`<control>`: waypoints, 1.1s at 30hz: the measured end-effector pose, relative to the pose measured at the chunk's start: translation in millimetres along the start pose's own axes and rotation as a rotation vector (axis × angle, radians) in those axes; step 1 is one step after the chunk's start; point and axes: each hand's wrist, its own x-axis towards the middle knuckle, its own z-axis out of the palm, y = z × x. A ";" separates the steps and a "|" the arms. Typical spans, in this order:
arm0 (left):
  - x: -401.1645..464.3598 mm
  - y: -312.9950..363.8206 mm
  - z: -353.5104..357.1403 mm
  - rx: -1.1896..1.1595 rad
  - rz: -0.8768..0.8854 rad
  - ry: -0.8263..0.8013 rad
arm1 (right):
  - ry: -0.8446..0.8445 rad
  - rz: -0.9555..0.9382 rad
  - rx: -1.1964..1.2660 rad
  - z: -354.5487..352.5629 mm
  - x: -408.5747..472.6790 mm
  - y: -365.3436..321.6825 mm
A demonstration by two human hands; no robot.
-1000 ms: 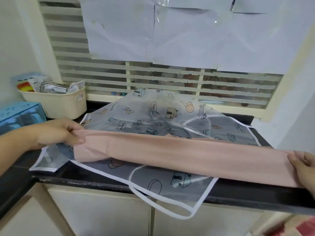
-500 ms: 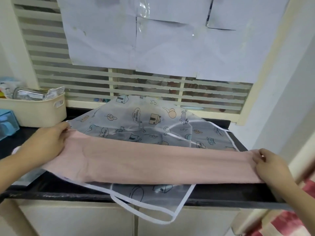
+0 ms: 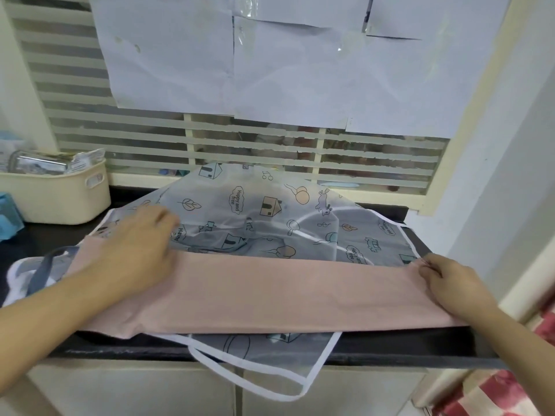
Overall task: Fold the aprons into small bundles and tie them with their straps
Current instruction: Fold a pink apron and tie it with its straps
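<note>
Since the earlier frame, left hand (image 3: pixel 136 250) has flattened, fingers straight, onto the long folded pink cloth apron (image 3: pixel 270 295), which lies across the black countertop (image 3: pixel 405 346). Right hand (image 3: pixel 450 288) pinches its end. Soft, light fabric; grip ends.

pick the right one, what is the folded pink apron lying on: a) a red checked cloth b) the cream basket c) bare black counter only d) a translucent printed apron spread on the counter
d: the pink apron lies as a long folded strip across the translucent printed apron, whose white-trimmed edge and strap hang over the black counter edge below it.
</note>
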 end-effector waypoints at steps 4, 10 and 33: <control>-3.4 68.6 -0.7 -0.345 0.199 -0.185 | -0.014 0.023 -0.074 6.1 5.8 -2.9; -25.2 99.1 46.1 -0.169 0.070 -0.631 | 0.215 -0.094 -0.501 13.0 -2.3 -42.7; -46.2 96.8 60.1 -0.206 0.129 -0.455 | -0.290 0.017 0.621 113.4 9.4 -268.0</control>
